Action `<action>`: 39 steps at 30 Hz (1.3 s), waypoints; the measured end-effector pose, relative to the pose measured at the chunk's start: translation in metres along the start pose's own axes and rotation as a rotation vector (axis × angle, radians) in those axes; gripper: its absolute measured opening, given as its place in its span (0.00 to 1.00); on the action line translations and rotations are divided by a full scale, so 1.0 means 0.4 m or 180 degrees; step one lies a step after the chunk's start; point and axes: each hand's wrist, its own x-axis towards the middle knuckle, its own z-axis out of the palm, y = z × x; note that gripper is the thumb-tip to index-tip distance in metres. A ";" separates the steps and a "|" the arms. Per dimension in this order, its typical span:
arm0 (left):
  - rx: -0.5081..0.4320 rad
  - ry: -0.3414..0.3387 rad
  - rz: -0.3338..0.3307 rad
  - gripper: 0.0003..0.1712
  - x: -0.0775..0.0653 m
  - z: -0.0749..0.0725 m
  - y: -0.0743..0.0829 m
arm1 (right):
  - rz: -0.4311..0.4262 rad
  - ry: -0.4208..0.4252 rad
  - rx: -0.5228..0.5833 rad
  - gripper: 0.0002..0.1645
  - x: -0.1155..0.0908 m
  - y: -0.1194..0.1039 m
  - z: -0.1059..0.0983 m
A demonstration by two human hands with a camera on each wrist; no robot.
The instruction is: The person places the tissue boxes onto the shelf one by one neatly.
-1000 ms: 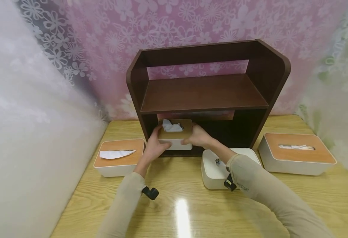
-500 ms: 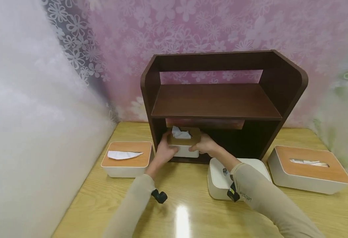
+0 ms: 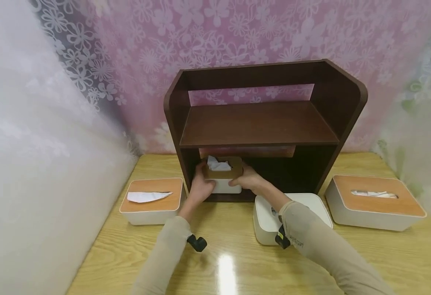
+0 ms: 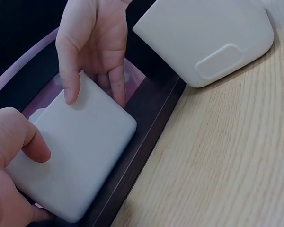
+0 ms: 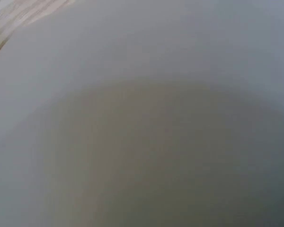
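A small tissue box (image 3: 227, 186) with a white body, brown lid and a tissue poking out sits in the lower left of the dark shelf unit (image 3: 259, 123). My left hand (image 3: 202, 185) grips its left side, thumb on the front face. On the opposite side my right hand (image 3: 250, 179) holds it the same way. The left wrist view shows both thumbs against the white front of the tissue box (image 4: 85, 142), close over the shelf's bottom board (image 4: 146, 123). A pale, blurred surface fills most of the right wrist view.
Left of the shelf stands a tissue box (image 3: 153, 207) with an orange lid. A similar, larger box (image 3: 377, 205) is on the right. A white box (image 3: 311, 203) stands below my right forearm, before the shelf. All are on the wooden table (image 3: 215, 262) between walls.
The small tissue box has gone slightly deeper into the lower compartment, with both hands still around it. The head view has shifted a little between frames.
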 end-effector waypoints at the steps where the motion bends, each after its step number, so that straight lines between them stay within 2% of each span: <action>1: 0.0000 -0.0006 0.0004 0.45 -0.002 0.002 -0.002 | 0.0008 0.0007 0.0038 0.56 0.001 0.007 0.002; 6: 0.0118 -0.0034 0.0000 0.45 -0.007 0.007 -0.010 | 0.0010 -0.0014 0.0173 0.58 -0.003 0.025 0.005; 14: 0.0414 -0.0073 0.0147 0.45 0.011 -0.005 0.013 | 0.0279 -0.0090 0.0365 0.63 -0.016 -0.007 -0.026; 20: 0.0504 -0.0011 0.0195 0.44 0.008 -0.012 0.018 | 0.0464 -0.0245 0.0535 0.62 -0.023 -0.021 -0.031; 29: 0.0505 0.0025 0.0216 0.43 -0.002 -0.010 0.009 | 0.0539 -0.0281 0.0708 0.60 -0.033 -0.015 -0.029; 34: 0.0555 0.0090 0.0312 0.42 -0.013 -0.014 0.027 | 0.0498 -0.0246 0.0761 0.59 -0.045 -0.024 -0.041; 39: 0.0615 0.0047 0.0374 0.43 -0.031 -0.015 0.045 | 0.0445 -0.0206 0.0749 0.59 -0.069 -0.037 -0.055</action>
